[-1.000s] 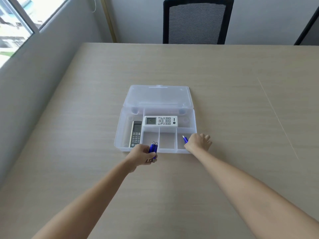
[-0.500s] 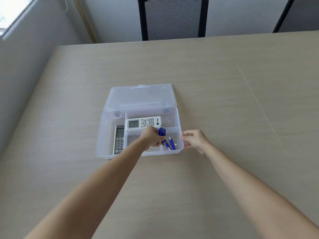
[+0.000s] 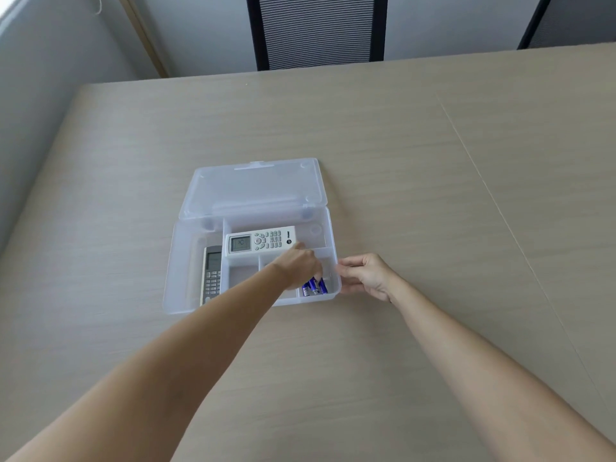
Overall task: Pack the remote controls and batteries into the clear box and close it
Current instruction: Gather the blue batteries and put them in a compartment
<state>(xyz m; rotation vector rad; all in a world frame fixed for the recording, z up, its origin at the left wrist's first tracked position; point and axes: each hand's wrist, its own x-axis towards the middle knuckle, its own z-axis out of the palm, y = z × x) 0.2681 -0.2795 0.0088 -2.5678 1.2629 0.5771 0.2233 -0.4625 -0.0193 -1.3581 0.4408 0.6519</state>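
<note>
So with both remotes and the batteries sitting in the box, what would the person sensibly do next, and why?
Probably lift the left hand out of the clear box. It reaches over the near right compartment where the blue batteries lie, and both the white remote and grey remote are already inside. The lid lies open behind, so the hand must clear before closing. The right hand rests at the box's right side.
</note>
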